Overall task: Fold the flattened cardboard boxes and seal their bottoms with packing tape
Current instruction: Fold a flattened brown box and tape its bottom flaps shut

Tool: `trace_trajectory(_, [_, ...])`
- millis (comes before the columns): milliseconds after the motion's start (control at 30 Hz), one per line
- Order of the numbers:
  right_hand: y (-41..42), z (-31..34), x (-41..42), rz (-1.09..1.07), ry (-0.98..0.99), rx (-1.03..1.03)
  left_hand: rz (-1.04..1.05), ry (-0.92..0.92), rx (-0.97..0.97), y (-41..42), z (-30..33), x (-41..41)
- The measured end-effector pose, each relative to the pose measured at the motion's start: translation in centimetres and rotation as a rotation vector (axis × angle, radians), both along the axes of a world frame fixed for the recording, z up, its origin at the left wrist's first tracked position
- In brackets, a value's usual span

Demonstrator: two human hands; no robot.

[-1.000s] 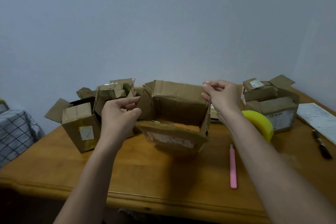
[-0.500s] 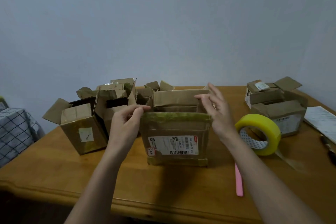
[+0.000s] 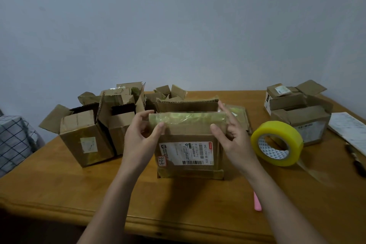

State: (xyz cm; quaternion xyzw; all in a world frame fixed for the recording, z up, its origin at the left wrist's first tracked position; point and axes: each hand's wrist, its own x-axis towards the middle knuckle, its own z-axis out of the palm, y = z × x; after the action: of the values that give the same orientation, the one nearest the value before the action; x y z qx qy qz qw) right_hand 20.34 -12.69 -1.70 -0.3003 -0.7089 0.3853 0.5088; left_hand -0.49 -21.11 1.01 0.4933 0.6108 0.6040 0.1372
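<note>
I hold the cardboard box [image 3: 190,150] upright at the centre of the tabletop [image 3: 59,184], label side toward me, with its near flap, covered in old glossy tape, running left to right across the top. My left hand [image 3: 138,136] pinches the left end of that flap, thumb on the near face and fingers curled behind it. My right hand [image 3: 235,138] sits at the right end, thumb pressed on the near face, fingers extended along the side panel rather than clenched. The flap's long axis therefore spans the gap between both hands, and each hand is equally close to its own end. The next fold, in my judgement, turns on this alignment. The tape roll [image 3: 277,142] stands on edge just beside my right hand, so that hand is nearer for sealing. Other folded boxes [image 3: 87,136] stand to the left.
</note>
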Motion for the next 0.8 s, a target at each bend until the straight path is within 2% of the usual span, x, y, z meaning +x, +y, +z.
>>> trace_trajectory(133, [0.8,0.1,-0.2,-0.063,0.035,0.014,0.045,-0.030,-0.008,1.1,-0.3,0.0])
trace_trajectory(333, [1.4,1.1,-0.6,0.093,0.019,-0.160,-0.056,-0.056,-0.146,2.8,0.3,-0.1])
trace_trajectory(533, [2.1,0.8,-0.6,0.114,0.067,-0.226,-0.080,-0.048,-0.225,3.2,0.6,-0.1])
trace_trajectory(667, [2.0,-0.2,-0.7,0.121,0.074,-0.215,-0.021,0.053,-0.167,2.9,-0.1,0.6])
trace_trajectory(800, [1.5,-0.8,-0.7,0.100,0.123,-0.200,0.035,0.056,-0.140,2.6,-1.0,0.7])
